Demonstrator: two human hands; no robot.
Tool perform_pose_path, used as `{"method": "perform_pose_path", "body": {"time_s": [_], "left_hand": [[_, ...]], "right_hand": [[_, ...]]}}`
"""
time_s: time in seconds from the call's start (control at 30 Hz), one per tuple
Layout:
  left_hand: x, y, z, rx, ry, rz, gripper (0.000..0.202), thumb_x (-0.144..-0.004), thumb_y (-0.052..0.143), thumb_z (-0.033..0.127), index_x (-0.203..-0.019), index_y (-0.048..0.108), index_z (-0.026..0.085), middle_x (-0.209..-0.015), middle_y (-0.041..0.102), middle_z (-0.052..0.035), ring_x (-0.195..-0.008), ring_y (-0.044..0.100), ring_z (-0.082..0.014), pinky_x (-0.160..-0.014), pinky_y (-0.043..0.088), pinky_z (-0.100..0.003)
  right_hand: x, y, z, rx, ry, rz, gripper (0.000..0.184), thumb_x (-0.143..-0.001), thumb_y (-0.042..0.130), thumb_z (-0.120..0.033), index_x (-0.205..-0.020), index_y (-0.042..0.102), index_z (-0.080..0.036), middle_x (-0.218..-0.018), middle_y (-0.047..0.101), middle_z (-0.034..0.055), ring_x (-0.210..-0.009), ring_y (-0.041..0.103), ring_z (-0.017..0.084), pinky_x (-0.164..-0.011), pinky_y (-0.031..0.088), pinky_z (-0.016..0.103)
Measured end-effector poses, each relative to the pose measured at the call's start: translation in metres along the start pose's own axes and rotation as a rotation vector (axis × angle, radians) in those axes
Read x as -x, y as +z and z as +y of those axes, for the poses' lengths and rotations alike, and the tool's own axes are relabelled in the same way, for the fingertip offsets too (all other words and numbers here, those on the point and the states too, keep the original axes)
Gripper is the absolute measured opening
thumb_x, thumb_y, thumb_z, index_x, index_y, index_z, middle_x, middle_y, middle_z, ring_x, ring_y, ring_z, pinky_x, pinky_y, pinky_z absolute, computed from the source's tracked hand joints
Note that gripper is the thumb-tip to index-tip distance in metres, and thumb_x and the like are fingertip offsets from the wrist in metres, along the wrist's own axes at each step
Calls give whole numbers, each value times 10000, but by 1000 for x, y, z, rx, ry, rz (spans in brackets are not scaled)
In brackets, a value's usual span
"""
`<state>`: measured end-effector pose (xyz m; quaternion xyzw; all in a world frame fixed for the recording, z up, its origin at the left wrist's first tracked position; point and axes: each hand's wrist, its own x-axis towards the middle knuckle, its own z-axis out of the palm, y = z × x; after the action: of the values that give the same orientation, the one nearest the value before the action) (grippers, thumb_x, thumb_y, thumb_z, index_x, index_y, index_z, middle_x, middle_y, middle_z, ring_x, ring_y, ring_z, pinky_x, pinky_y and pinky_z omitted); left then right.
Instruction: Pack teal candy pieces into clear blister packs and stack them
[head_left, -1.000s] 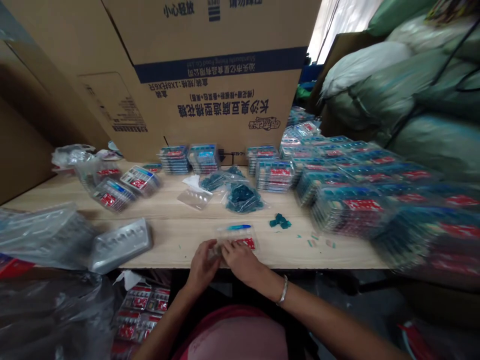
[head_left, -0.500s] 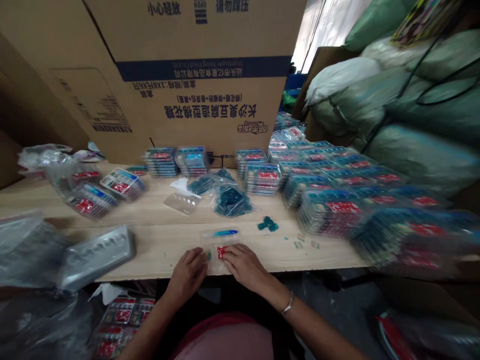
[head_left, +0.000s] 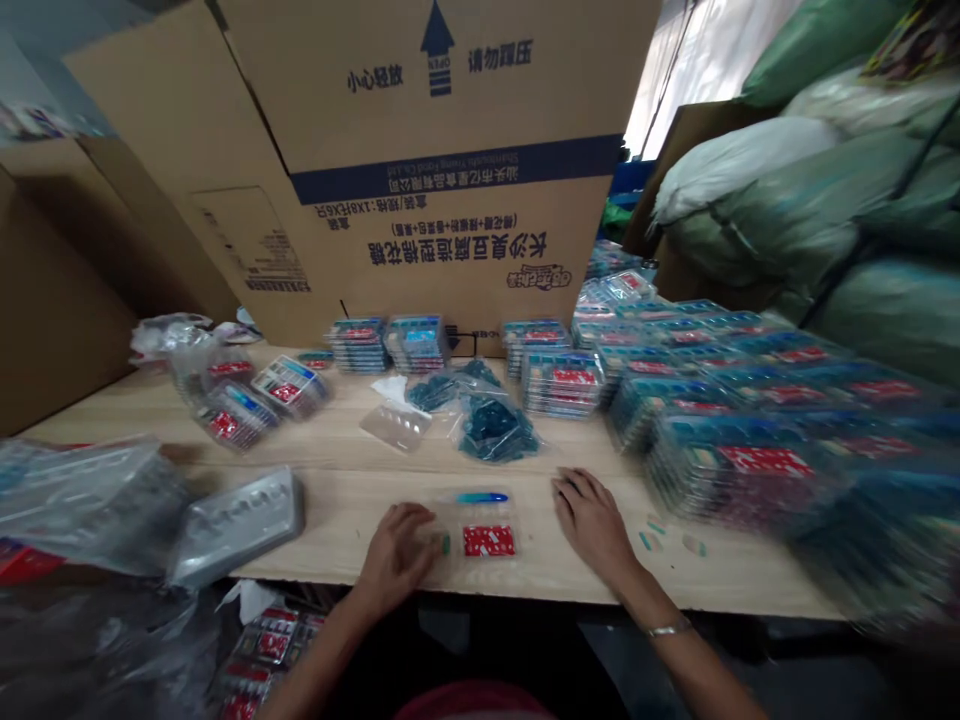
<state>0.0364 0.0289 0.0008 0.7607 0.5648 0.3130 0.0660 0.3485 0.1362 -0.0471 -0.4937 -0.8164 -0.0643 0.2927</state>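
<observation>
A clear plastic blister tray (head_left: 487, 515) lies on the table in front of me, with a blue pen-like stick (head_left: 482, 497) in its upper slot and a red patterned packet (head_left: 489, 541) below. My left hand (head_left: 399, 548) is closed at the tray's left edge, its fingers curled and slightly blurred beside a small green-edged piece (head_left: 445, 543). Off to the tray's right, my right hand (head_left: 594, 518) rests low on the table with bent fingers. It covers the spot of the loose dark teal pieces; what its fingertips grip is hidden.
Behind the tray lies a bag of dark teal pieces (head_left: 495, 425) beside an empty clear blister (head_left: 397, 425). Filled trays (head_left: 765, 462) stand in stacks on the right. Stacked empty blisters (head_left: 240, 520) lie left. A large carton (head_left: 450, 220) closes off the back. Small pale pieces (head_left: 651, 541) lie right.
My right hand has let go of the red packet, now flat in the tray, and moved right onto the loose teal pieces. My left hand stays by the tray. The view has shifted.
</observation>
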Motion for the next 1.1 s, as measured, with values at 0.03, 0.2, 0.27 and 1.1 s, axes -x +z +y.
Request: {"method": "perform_pose_path", "body": {"time_s": [0.03,0.2,0.27,1.1], "left_hand": [[-13,-3,-10,-46,-30,23,264,-823,527,296,-1062,602,213,-1057,636,-94,-998,589,-232,-878,495,-402],[-81,-11,-55,-336,-293,-36,209,-793,534,270,-946,646,183,-1046,650,-114,-1035,566,-268,-905,437,-413],[-97,-10,-63,-366,-326,-61,175,-797,528,294,-812,654,174,-934,662,-118,-987,574,-283,-889,415,-426],[-123,-4,-86,-366,-524,-225,340,-820,487,517,-706,555,203,-709,661,5,-718,614,-175,-643,328,-263]], "right_hand": [[1,0,0,-6,-1,13,313,-912,392,-258,-1038,671,-192,-1170,627,107,-1161,475,289,-927,404,453],[2,-8,-1,-51,-21,60,310,-920,398,-301,-1032,670,-201,-1133,652,104,-1166,488,294,-924,399,475],[1,-10,-2,-83,-32,80,297,-915,420,-311,-1040,663,-194,-1124,650,110,-1140,511,279,-929,407,457],[4,-25,-48,-221,-243,-93,300,-909,459,-290,-1157,618,-231,-1248,600,91,-1197,489,263,-997,356,472]]}}
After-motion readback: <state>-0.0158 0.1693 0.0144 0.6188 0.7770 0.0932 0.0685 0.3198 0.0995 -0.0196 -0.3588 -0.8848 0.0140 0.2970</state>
